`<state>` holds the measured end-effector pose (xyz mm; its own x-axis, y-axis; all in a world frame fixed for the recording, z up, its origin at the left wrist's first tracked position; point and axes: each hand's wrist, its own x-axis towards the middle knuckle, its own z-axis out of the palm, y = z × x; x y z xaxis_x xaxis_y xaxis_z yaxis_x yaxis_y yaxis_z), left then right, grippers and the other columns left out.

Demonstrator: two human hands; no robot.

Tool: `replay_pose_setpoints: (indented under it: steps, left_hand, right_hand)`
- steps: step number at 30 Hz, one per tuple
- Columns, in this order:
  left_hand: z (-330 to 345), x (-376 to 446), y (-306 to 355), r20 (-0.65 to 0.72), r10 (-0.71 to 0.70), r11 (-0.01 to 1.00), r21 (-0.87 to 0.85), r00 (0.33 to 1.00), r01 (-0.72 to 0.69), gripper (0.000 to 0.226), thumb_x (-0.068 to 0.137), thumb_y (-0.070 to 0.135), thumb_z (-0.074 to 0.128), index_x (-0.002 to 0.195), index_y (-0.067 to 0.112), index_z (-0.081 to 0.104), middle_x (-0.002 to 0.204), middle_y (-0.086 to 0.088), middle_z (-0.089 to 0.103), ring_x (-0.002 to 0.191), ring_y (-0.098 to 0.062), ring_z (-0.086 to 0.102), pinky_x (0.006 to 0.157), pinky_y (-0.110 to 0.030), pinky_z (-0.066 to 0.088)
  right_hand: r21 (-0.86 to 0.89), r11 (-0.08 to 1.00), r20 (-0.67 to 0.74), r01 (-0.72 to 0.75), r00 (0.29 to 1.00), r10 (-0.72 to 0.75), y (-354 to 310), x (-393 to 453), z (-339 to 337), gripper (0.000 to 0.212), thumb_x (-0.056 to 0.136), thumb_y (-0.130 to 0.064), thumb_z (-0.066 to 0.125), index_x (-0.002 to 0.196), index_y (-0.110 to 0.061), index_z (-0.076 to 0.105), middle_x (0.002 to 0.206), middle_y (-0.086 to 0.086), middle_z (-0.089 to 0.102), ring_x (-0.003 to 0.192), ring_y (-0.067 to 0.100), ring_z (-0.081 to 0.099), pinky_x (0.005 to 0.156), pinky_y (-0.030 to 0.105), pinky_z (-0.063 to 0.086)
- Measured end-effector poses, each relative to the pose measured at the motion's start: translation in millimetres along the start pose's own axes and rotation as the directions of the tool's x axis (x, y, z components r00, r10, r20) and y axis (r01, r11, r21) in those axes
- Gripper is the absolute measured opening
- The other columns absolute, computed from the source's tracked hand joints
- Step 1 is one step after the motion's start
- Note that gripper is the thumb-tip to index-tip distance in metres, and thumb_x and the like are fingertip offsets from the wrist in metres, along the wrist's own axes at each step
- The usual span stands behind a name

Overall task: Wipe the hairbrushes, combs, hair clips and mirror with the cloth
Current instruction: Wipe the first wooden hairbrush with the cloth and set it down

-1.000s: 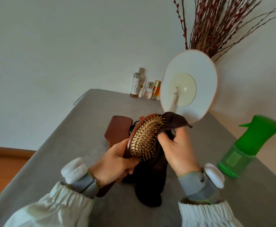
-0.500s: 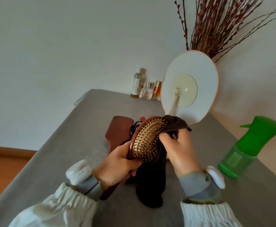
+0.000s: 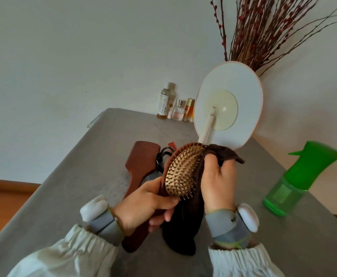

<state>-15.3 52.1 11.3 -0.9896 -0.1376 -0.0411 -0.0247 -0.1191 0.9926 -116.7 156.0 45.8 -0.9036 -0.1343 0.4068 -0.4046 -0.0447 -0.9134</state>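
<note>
My left hand [image 3: 143, 204] grips oval hairbrush [image 3: 181, 172] frame centre; right hand [image 3: 218, 182] clamps brown cloth [image 3: 185, 222] against its edge.

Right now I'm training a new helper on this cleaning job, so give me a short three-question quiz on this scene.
1. True or false: the left hand grips the oval hairbrush by its handle.
2. What does the right hand press against the brush's edge? A) green spray bottle B) brown cloth C) mirror
3. Fill in: a second, flat wooden brush lies on the grey ____.

Key: 1 true; 2 B; 3 table.
</note>
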Motion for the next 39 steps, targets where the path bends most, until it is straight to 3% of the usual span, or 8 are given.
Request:
replay_pose_setpoints:
  steps: [4,8,13,16,25,32,36,39]
  left_hand:
    - [-3.2,-2.1,2.4,0.072,-0.025,0.994,-0.104,0.997,0.033,0.016,0.075,0.008,0.060,0.079,0.007,0.045,0.059,-0.015,0.050,0.033,-0.012,0.031,0.036,-0.016,0.030]
    - [-7.4,-4.8,5.9,0.111,-0.027,0.984,-0.170,0.993,0.045,0.017,0.074,0.008,0.060,0.076,0.004,0.043,0.057,-0.013,0.049,0.032,-0.011,0.031,0.036,-0.015,0.029]
    - [-10.0,-9.3,14.7,0.194,0.026,0.988,-0.156,0.981,0.005,0.018,0.078,0.009,0.054,0.069,0.001,0.041,0.042,0.000,0.049,0.030,-0.007,0.032,0.035,-0.015,0.028]
    - [-9.7,-8.7,13.9,0.170,0.040,0.992,-0.128,0.985,-0.019,0.018,0.077,0.009,0.055,0.069,0.000,0.041,0.045,0.000,0.049,0.031,-0.008,0.033,0.035,-0.016,0.028]
    - [-12.0,-7.8,10.6,0.074,0.038,0.993,-0.111,0.997,-0.029,0.012,0.072,0.008,0.061,0.068,0.007,0.050,0.055,-0.014,0.047,0.033,-0.013,0.030,0.037,-0.018,0.027]
    - [-14.0,-7.9,8.7,0.101,0.047,0.991,-0.128,0.994,-0.034,0.012,0.073,0.007,0.061,0.065,0.007,0.051,0.056,-0.015,0.048,0.033,-0.013,0.030,0.038,-0.018,0.027]
    - [-11.4,-2.8,4.1,-0.003,0.123,0.992,0.023,0.992,-0.123,0.012,0.074,0.011,0.060,0.075,0.007,0.049,0.054,-0.013,0.050,0.033,-0.014,0.031,0.036,-0.018,0.028]
    - [-8.8,-0.7,2.4,-0.118,0.185,0.980,0.101,0.976,-0.173,0.011,0.073,0.014,0.060,0.080,0.015,0.051,0.053,-0.011,0.049,0.033,-0.014,0.030,0.036,-0.019,0.024]
  right_hand:
    - [0.177,0.959,0.024,-0.222,0.975,0.221,2.0,2.0,-5.7,0.009,0.090,-0.033,0.050,0.089,-0.040,0.056,0.107,-0.009,0.062,0.106,0.013,0.056,0.097,0.036,0.043]
    - [0.381,0.812,0.147,-0.442,0.896,0.419,2.6,7.1,-6.9,0.033,0.092,-0.042,0.047,0.117,-0.024,0.060,0.116,0.004,0.067,0.104,0.022,0.064,0.086,0.036,0.053]
    - [0.511,0.727,0.290,-0.460,0.888,0.358,-7.6,1.9,-9.5,0.046,0.092,-0.048,0.042,0.119,-0.017,0.063,0.112,0.003,0.070,0.105,0.018,0.066,0.085,0.032,0.051]
    - [0.503,0.747,0.324,-0.434,0.896,0.303,-9.7,-1.9,-7.8,0.064,0.072,-0.057,0.060,0.122,-0.017,0.061,0.117,0.003,0.068,0.110,0.017,0.063,0.092,0.036,0.047]
    - [0.357,0.892,0.377,-0.278,0.916,0.135,-5.2,-0.9,-13.0,0.017,0.069,-0.024,0.076,0.084,-0.033,0.074,0.098,-0.007,0.073,0.100,0.012,0.066,0.087,0.030,0.053]
    - [0.420,0.845,0.500,-0.331,0.861,0.089,-12.6,3.8,-22.1,0.025,0.069,-0.006,0.064,0.087,-0.018,0.075,0.092,0.005,0.074,0.093,0.020,0.069,0.075,0.029,0.056]
    - [0.444,0.741,0.525,-0.504,0.816,0.241,-8.4,5.1,-18.6,0.041,0.065,-0.003,0.061,0.106,0.000,0.063,0.094,0.017,0.068,0.092,0.032,0.067,0.078,0.041,0.055]
    - [0.476,0.617,0.609,-0.626,0.741,0.283,-8.4,2.4,-17.6,0.036,0.066,-0.004,0.059,0.101,-0.002,0.064,0.092,0.018,0.067,0.087,0.032,0.065,0.078,0.045,0.054]
